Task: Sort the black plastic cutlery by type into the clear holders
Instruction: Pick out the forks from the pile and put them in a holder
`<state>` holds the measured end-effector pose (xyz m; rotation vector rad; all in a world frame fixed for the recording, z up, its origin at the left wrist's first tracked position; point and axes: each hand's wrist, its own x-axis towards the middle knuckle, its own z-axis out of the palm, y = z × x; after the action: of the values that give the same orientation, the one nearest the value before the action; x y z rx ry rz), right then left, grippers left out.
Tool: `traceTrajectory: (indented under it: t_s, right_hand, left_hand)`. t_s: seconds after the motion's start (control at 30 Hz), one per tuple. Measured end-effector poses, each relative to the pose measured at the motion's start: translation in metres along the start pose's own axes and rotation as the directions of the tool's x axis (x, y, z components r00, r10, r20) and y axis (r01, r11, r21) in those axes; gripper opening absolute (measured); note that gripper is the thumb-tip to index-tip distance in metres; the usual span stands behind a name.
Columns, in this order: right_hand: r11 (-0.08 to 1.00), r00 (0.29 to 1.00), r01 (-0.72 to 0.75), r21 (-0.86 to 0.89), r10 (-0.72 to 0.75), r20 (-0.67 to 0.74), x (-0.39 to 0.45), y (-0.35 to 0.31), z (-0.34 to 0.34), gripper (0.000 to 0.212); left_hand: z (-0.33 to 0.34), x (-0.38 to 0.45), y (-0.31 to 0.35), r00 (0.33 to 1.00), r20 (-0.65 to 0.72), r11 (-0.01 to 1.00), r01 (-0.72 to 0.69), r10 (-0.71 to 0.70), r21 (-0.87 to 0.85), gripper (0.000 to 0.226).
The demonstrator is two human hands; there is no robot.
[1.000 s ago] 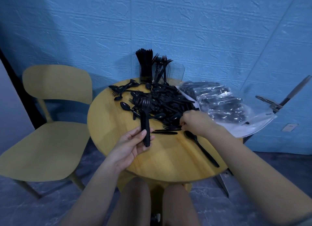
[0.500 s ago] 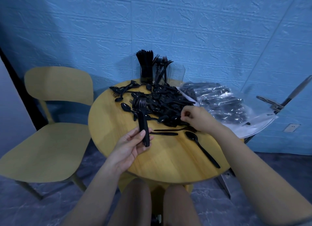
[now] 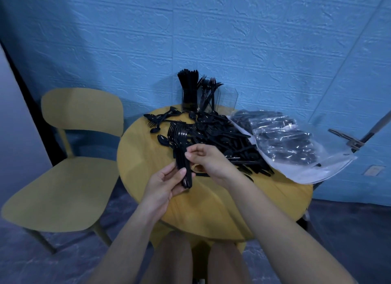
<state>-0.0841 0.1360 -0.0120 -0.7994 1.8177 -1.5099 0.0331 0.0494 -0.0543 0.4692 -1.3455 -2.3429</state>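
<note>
The heap of loose cutlery at frame centre is too tangled to tell piece from piece, and part lies behind the right hand. That hand's grip pinches the bundle of forks, whose handles the left hand clasps. Clear holders stand at the round surface's far edge.

Right hand hides part of cutlery pile; bagged cutlery blurred, types indistinct.
</note>
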Motion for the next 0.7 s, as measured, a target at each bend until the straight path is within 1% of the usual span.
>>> traceTrajectory:
  t_s: [0.1,0.17,0.23,0.3,0.33,0.4,0.43,0.53,0.6,0.67,0.7]
  right_hand:
    - [0.999,0.999,0.017,-0.033,-0.018,-0.036,0.007,0.001,0.01,0.008]
    - [0.997,0.997,0.039,-0.068,-0.043,-0.061,0.01,0.0,0.014,0.01]
    - [0.993,0.996,0.048,-0.107,-0.056,-0.073,0.014,-0.002,0.015,0.007]
    - [0.982,0.992,0.069,-0.176,-0.085,-0.088,0.022,-0.005,0.01,0.007]
    - [0.965,0.987,0.089,-0.247,-0.118,-0.108,0.028,-0.006,0.002,0.008]
    - [0.887,0.964,0.094,-0.452,-0.194,-0.18,0.04,-0.009,-0.021,0.012]
    - [0.835,0.947,0.061,-0.546,-0.221,-0.233,0.046,-0.011,-0.037,0.014]
    - [0.686,0.901,-0.119,-0.718,-0.229,-0.368,0.062,-0.01,-0.085,0.017]
    - [0.546,0.903,-0.227,-0.807,-0.193,-0.385,0.075,-0.004,-0.107,0.02]
    - [0.408,0.929,-0.267,-0.873,-0.132,-0.346,0.085,0.001,-0.116,0.024]
    - [0.362,0.938,-0.275,-0.89,-0.101,-0.331,0.09,0.003,-0.118,0.026]
  left_hand:
    - [-0.004,0.006,0.003,1.0,-0.006,1.0,-0.015,0.015,0.016,0.025]
    - [-0.005,0.01,0.004,1.0,-0.014,1.0,-0.004,0.005,0.016,0.022]
    - [-0.005,0.017,0.006,1.0,-0.017,1.0,0.013,-0.013,0.011,0.024]
    - [-0.004,0.026,0.008,1.0,-0.01,1.0,0.018,-0.018,0.007,0.027]
    - [-0.003,0.032,0.01,1.0,-0.007,1.0,0.015,-0.015,0.006,0.027]
    - [0.001,0.043,0.016,1.0,-0.005,1.0,0.003,-0.003,0.0,0.025]
    - [0.003,0.049,0.018,1.0,-0.006,1.0,-0.003,0.003,-0.004,0.023]
    - [0.011,0.067,0.024,1.0,-0.013,1.0,-0.012,0.012,-0.013,0.018]
    - [0.017,0.081,0.025,1.0,-0.015,1.0,-0.016,0.016,-0.021,0.022]
    - [0.024,0.093,0.025,1.0,-0.017,0.999,-0.022,0.022,-0.026,0.022]
    - [0.027,0.099,0.025,1.0,-0.02,0.999,-0.024,0.023,-0.028,0.02]
